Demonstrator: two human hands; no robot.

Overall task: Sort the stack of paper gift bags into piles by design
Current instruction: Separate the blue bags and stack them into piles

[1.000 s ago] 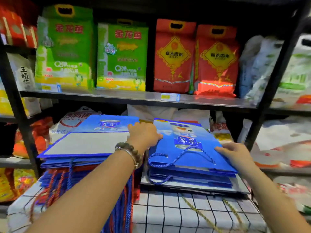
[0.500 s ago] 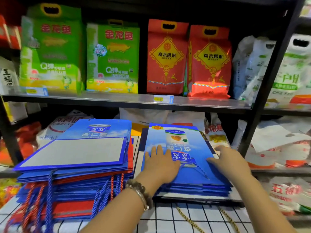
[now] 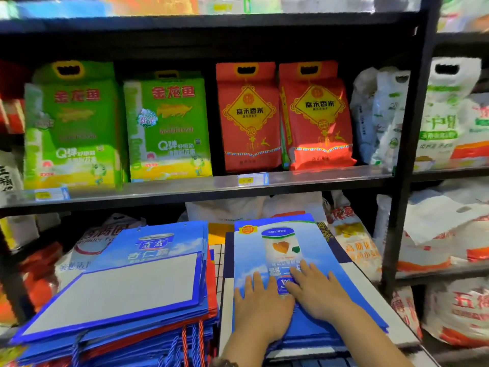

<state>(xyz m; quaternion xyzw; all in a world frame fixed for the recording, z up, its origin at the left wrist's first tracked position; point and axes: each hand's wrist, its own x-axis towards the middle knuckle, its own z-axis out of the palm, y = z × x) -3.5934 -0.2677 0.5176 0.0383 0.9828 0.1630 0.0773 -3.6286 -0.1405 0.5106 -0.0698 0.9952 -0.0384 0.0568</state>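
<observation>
While black shelving (image 3: 407, 154) packed with rice rises behind, two piles of gift bags lie on the desk in front of it.

Green rice bags (image 3: 71, 123) and red rice bags (image 3: 248, 120) stand upright on the metal shelf (image 3: 185, 190), with a yellow price tag (image 3: 252, 179) on its front edge and white sacks (image 3: 381, 115) to the right. Below, the desk's checked cloth (image 3: 215, 260) shows between the piles. The left stack (image 3: 127, 295) mixes blue and red bags, and rope handles (image 3: 185, 345) hang off its near edge. The right pile (image 3: 285, 250) is topped by a blue bag printed with a white can against sky. The left hand (image 3: 260, 311) and right hand (image 3: 317, 295) lie flat side by side on it, fingers (image 3: 256, 280) straight and slightly spread, gripping nothing.
</observation>
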